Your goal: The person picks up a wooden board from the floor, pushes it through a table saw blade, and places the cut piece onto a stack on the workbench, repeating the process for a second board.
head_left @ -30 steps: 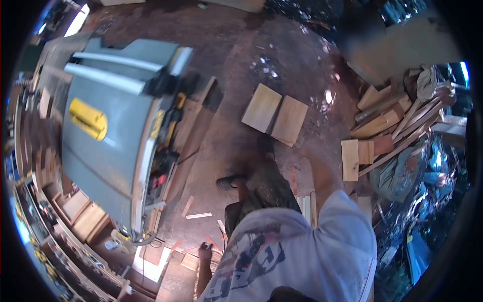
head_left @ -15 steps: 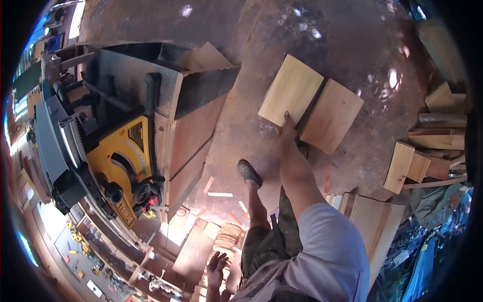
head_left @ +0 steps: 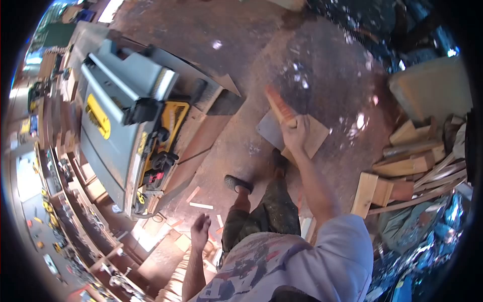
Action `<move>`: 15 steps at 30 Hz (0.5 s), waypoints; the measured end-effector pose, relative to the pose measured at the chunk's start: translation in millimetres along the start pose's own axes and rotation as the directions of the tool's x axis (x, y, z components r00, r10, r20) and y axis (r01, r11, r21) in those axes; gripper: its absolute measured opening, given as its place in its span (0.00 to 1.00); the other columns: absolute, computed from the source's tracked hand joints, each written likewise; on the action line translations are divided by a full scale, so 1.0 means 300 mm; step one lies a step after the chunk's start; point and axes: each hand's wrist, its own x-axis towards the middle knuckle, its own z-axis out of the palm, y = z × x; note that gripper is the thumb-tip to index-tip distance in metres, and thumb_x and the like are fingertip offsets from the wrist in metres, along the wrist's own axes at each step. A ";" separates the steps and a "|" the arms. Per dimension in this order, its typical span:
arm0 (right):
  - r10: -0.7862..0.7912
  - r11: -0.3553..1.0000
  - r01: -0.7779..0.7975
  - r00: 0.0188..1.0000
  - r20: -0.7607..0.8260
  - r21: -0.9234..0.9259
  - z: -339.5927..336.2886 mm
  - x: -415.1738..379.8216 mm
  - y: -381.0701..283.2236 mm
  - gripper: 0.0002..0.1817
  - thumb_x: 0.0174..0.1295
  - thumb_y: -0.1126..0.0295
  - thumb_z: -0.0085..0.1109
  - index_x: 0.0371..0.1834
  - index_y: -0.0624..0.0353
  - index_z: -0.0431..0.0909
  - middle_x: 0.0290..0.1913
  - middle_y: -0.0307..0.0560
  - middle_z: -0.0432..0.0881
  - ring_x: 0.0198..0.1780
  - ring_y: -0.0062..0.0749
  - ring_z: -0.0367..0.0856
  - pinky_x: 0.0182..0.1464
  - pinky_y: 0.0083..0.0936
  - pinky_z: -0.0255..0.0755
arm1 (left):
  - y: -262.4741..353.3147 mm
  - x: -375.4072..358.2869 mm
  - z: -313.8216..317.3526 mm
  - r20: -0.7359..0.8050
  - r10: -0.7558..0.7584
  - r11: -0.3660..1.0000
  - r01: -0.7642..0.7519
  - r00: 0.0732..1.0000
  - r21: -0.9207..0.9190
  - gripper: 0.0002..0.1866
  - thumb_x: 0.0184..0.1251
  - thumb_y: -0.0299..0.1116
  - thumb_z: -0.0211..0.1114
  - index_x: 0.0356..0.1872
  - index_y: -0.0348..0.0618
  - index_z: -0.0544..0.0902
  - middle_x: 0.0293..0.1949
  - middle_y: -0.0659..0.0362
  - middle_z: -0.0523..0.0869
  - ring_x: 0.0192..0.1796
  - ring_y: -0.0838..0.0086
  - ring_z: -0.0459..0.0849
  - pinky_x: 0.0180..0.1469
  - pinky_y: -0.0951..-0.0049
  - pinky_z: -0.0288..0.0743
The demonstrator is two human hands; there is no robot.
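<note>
My right hand grips the end of a wooden board, which is tilted so that mostly its narrow reddish side shows. A second flat wooden board lies below and beside it, partly covered by my hand and wrist. To the left of the held board, a grey flat surface shows beneath it. My left hand hangs by my side with nothing in it, its fingers loosely bent and a little apart.
A table saw on a wooden stand is at the left. Wood offcuts are piled at the right, near crumpled sheeting. Thin strips lie on the floor near my foot. Shelves with tools line the lower left.
The board under my right hand has gone from lying face up to tilted on its side, lifted off its place. My fingers now wrap its end. The view has shifted.
</note>
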 end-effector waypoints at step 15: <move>-0.944 0.237 0.862 0.096 0.315 0.448 -0.473 -0.416 -1.170 0.18 0.39 0.70 0.69 0.38 0.59 0.80 0.47 0.46 0.84 0.44 0.43 0.81 0.51 0.44 0.81 | 0.477 0.015 -0.208 0.291 0.540 0.451 0.020 0.790 -0.892 0.29 0.73 0.33 0.62 0.70 0.34 0.64 0.58 0.48 0.82 0.56 0.60 0.86 0.49 0.58 0.88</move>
